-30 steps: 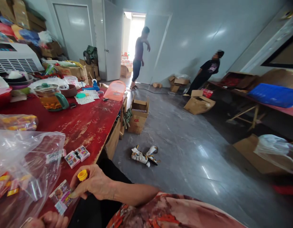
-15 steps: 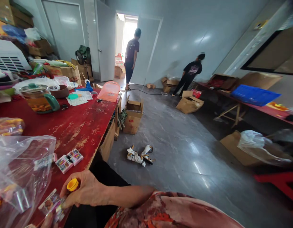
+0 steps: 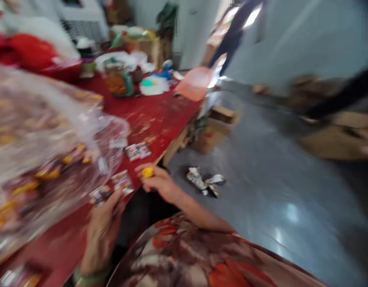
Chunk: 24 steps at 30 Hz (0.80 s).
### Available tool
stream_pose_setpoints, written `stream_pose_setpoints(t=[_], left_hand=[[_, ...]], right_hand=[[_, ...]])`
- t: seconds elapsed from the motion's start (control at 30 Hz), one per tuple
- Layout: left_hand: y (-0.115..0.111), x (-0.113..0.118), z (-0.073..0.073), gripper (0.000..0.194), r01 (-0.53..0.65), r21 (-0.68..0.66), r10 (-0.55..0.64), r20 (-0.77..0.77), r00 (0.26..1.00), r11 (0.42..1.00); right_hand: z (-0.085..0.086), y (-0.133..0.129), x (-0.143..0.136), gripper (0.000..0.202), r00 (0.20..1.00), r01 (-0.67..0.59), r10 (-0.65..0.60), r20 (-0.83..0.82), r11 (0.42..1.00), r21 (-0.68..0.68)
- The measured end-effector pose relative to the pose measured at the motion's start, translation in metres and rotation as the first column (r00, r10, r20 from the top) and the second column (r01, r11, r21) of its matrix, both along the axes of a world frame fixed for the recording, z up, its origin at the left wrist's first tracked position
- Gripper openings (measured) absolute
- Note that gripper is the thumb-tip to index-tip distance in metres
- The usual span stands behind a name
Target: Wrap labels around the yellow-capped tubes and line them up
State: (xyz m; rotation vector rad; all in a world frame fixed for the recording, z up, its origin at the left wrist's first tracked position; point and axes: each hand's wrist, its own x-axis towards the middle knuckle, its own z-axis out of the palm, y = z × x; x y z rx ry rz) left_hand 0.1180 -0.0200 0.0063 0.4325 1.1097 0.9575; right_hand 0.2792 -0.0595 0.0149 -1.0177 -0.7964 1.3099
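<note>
My right hand [image 3: 161,184] is closed around a small round yellow cap-like piece [image 3: 147,172] at the table's front edge. Lower and to the left, my left hand [image 3: 102,223] curls its fingers around a small printed packet [image 3: 100,194], blurred by motion. Another printed packet [image 3: 122,181] lies by its fingertips; whether they touch is unclear. Farther back on the red table [image 3: 160,119] two small printed boxes [image 3: 138,151] sit side by side. A large clear plastic bag [image 3: 91,131] with many yellow-topped pieces spreads out left of my hands.
Beyond stand a glass teapot [image 3: 116,79] with amber liquid, a red basin [image 3: 58,71] and an orange plastic tray [image 3: 194,83]. Cardboard boxes [image 3: 214,131] and crumpled white-and-brown scraps [image 3: 203,181] are on the floor. A person [image 3: 231,36] stands near the doorway.
The view has swung left and down, blurring the picture. More of the bag and my left hand have come into sight. My hands have moved apart; the yellow piece stays in my right hand.
</note>
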Motion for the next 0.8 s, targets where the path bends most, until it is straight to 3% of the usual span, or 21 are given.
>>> stream_pose_setpoints(t=[0.2, 0.33, 0.53, 0.8], left_hand=[[-0.003, -0.003, 0.002, 0.041, 0.014, 0.078, -0.024, 0.127, 0.992, 0.997], [-0.009, -0.009, -0.002, 0.042, 0.001, 0.049, -0.009, 0.151, 0.988, 0.999], [-0.009, -0.008, -0.006, 0.042, -0.043, -0.006, 0.043, 0.213, 0.976, 0.999], [-0.014, -0.005, -0.003, 0.04, 0.022, -0.036, -0.01, 0.304, 0.953, 0.999]], right_hand=[[-0.016, -0.013, 0.013, 0.031, 0.992, -0.094, 0.09, 0.085, 0.995, 0.037], [-0.015, -0.021, 0.006, 0.026, 0.988, 0.001, -0.009, 0.156, 0.999, 0.047], [-0.01, -0.018, -0.009, 0.014, 0.997, 0.052, -0.059, 0.049, 0.99, 0.134], [-0.025, -0.023, -0.018, 0.026, 0.966, 0.141, -0.197, 0.169, 0.944, 0.297]])
